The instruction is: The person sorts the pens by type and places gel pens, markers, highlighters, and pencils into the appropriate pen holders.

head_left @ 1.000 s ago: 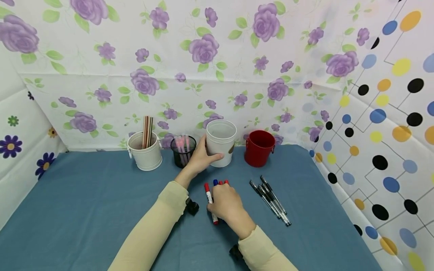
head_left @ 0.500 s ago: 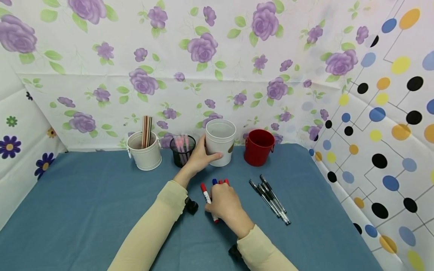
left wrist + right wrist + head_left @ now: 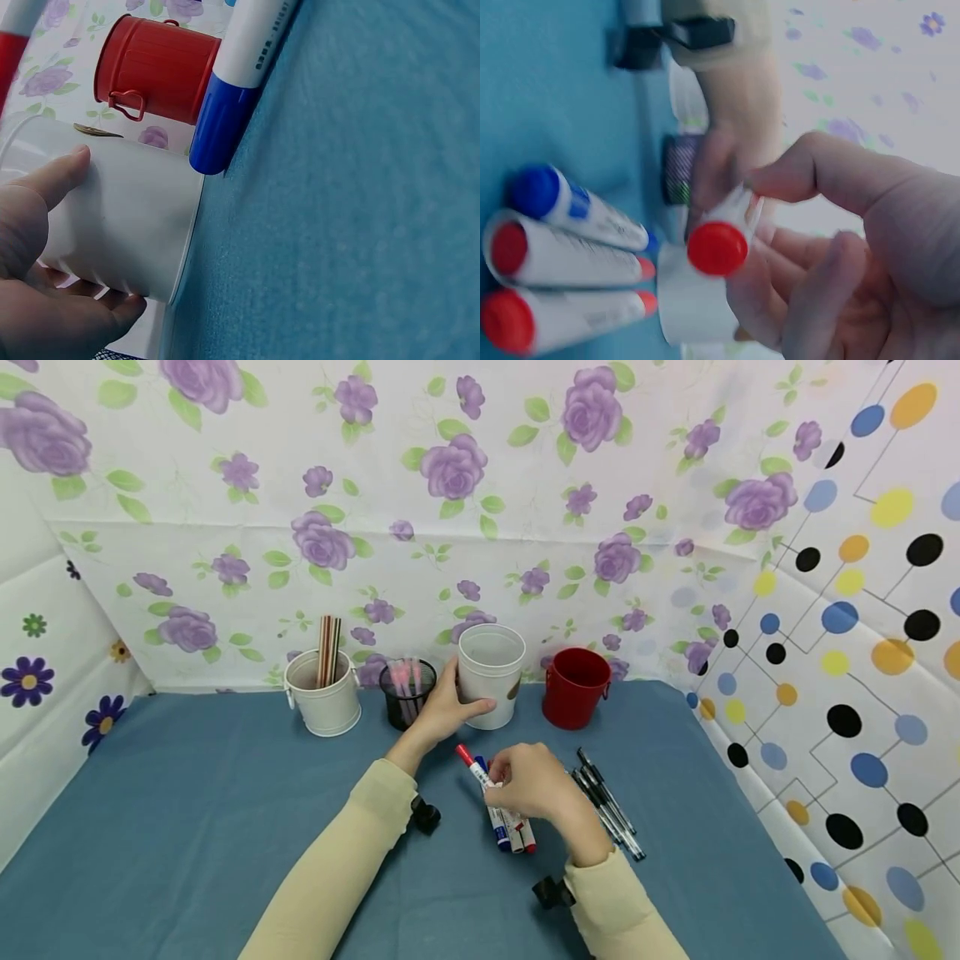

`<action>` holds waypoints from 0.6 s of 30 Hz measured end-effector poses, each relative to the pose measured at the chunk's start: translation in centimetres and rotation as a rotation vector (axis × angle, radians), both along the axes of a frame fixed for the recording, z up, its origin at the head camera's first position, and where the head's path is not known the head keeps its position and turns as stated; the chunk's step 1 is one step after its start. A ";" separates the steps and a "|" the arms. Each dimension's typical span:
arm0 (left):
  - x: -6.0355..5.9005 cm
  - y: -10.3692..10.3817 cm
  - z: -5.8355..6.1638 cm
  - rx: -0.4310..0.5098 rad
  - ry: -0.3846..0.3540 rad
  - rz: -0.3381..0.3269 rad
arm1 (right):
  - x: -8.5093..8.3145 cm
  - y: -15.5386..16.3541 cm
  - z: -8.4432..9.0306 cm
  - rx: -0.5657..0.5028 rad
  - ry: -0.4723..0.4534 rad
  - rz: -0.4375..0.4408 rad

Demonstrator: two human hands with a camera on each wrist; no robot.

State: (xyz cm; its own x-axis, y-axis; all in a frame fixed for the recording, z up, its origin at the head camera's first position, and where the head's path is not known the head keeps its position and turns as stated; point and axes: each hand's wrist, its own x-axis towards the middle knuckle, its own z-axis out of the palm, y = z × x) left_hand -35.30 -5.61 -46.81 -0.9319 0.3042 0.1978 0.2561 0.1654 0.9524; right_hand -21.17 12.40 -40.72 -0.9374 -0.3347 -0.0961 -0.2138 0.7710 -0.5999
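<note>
My left hand (image 3: 463, 692) grips a white cup (image 3: 491, 668) that stands upright at the back of the blue cloth; the thumb lies on its front. In the left wrist view the left hand (image 3: 101, 232) wraps the white cup (image 3: 127, 217). My right hand (image 3: 501, 777) pinches a red-capped marker (image 3: 471, 762) raised above the cloth, cap pointing towards the cup. Below it three markers (image 3: 512, 832) lie side by side. The right wrist view shows the right hand (image 3: 754, 232) on the red-capped marker (image 3: 717, 247), with a blue marker (image 3: 570, 206) and two red ones (image 3: 555, 289) lying.
A red bucket (image 3: 574, 687) stands right of the cup, a black mesh cup (image 3: 405, 692) with pink pens and a white bucket (image 3: 322, 697) with sticks to its left. Several black pens (image 3: 607, 806) lie to the right. Patterned walls enclose the cloth on three sides.
My right hand has lifted one red-capped marker off the cloth and moved a little right; three markers stay lying. The left hand keeps its hold on the cup.
</note>
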 end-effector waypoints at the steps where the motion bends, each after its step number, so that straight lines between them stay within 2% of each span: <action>1: 0.0 -0.1 0.0 -0.002 0.001 0.003 | -0.2 0.4 0.2 -0.019 -0.005 0.009; 9: 0.0 0.0 0.0 -0.022 0.024 0.021 | -1.1 2.9 1.3 -0.188 0.014 0.010; 13: 0.0 0.2 -0.1 -0.028 0.030 0.030 | -1.4 3.4 1.4 -0.280 0.082 -0.031; 18: -0.1 0.3 -0.1 -0.002 0.013 0.034 | -1.6 3.4 1.5 -0.337 0.207 -0.094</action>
